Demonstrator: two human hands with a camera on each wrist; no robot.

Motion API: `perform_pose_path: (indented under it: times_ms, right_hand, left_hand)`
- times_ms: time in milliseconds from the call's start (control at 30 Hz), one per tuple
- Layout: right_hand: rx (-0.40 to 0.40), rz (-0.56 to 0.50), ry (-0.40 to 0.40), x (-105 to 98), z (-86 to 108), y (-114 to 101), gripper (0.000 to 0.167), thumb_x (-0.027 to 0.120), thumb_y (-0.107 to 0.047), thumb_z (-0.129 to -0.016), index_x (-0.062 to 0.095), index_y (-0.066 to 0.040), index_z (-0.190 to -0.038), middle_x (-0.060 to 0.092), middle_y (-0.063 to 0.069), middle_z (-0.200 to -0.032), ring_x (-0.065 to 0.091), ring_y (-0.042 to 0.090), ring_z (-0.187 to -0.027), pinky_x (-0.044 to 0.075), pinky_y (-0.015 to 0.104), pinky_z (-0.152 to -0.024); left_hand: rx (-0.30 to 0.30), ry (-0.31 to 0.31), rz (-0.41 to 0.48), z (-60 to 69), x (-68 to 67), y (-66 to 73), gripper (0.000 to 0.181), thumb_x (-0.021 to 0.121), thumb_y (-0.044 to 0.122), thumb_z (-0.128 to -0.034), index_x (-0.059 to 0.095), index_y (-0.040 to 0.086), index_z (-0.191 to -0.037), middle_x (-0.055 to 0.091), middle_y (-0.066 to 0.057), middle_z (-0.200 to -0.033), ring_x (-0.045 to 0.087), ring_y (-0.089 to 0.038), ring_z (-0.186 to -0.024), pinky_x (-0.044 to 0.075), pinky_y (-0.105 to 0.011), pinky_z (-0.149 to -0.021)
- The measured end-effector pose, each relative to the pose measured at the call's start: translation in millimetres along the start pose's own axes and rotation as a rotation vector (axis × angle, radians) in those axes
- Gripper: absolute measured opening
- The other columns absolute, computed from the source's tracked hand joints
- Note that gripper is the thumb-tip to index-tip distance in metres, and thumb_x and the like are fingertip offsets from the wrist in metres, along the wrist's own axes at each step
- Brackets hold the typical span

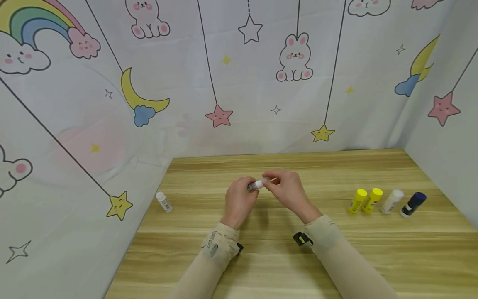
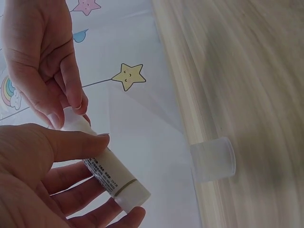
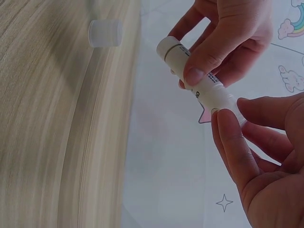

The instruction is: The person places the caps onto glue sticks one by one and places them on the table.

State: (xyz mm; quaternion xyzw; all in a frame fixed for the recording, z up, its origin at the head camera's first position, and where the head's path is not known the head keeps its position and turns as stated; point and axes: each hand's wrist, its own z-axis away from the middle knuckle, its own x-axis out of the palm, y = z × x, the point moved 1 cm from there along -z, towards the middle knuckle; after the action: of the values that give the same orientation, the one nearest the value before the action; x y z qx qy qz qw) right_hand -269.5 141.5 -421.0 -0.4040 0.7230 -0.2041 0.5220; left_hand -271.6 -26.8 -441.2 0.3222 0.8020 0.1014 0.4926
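Above the middle of the table, my left hand (image 1: 240, 200) grips the body of a white glue stick (image 1: 257, 185), thumb along one side and fingers round the other. My right hand (image 1: 290, 192) pinches the stick's white end (image 3: 228, 102) between thumb and fingertips. Printed small text shows on the barrel (image 2: 114, 170) in the left wrist view. The glue stick is held tilted, off the tabletop. A translucent cap (image 2: 213, 159) stands apart on the wood in both wrist views; in the head view I cannot make it out.
Another white glue stick (image 1: 164, 202) stands at the table's left edge. To the right, in a row, are two yellow glue sticks (image 1: 358, 201), a white one (image 1: 392, 202) and one with a dark blue cap (image 1: 413, 204). A patterned curtain (image 1: 261, 133) hangs behind the table.
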Motion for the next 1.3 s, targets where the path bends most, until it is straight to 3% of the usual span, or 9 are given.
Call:
perform_pose_path:
  times_ms: [600,1000,1167,1300]
  right_hand:
    - [-0.005,-0.008,-0.010,1.6,1.9,0.1,0.020,0.075,-0.018,-0.093,0.077,-0.011,-0.111,0.073,-0.001,-0.097,0.070,0.014,-0.079,0.056,0.031,-0.059]
    - [-0.018,-0.012,-0.019,0.9,3.2,0.6,0.022,0.074,-0.018,-0.094,0.076,-0.010,-0.114,0.074,0.002,-0.098,0.069,0.015,-0.079,0.055,0.030,-0.060]
    - [-0.004,0.000,-0.013,1.4,4.0,-0.4,0.020,0.074,-0.018,-0.094,0.077,-0.008,-0.111,0.074,0.001,-0.094,0.067,0.013,-0.075,0.054,0.030,-0.059]
    - [0.040,0.009,-0.001,4.3,5.9,-3.7,0.017,0.074,-0.017,-0.094,0.077,-0.006,-0.107,0.072,0.000,-0.088,0.064,0.013,-0.070,0.053,0.031,-0.057]
  left_hand:
    - [0.009,0.002,0.000,1.7,0.1,2.8,0.015,0.082,0.013,-0.0835,0.076,0.012,-0.097,0.072,-0.002,-0.090,0.068,-0.020,-0.081,0.056,-0.039,-0.070]
    - [0.025,-0.024,-0.014,2.0,0.5,2.3,0.022,0.086,0.019,-0.0821,0.078,0.015,-0.103,0.075,0.000,-0.093,0.069,-0.018,-0.081,0.056,-0.037,-0.071]
    - [0.061,-0.003,-0.048,2.4,1.6,2.0,0.022,0.087,0.022,-0.0803,0.080,0.016,-0.101,0.075,0.001,-0.091,0.069,-0.017,-0.078,0.056,-0.036,-0.068]
    - [0.134,0.065,-0.097,3.6,4.3,3.0,0.019,0.089,0.022,-0.0778,0.080,0.017,-0.094,0.075,0.002,-0.086,0.069,-0.017,-0.075,0.056,-0.035,-0.065]
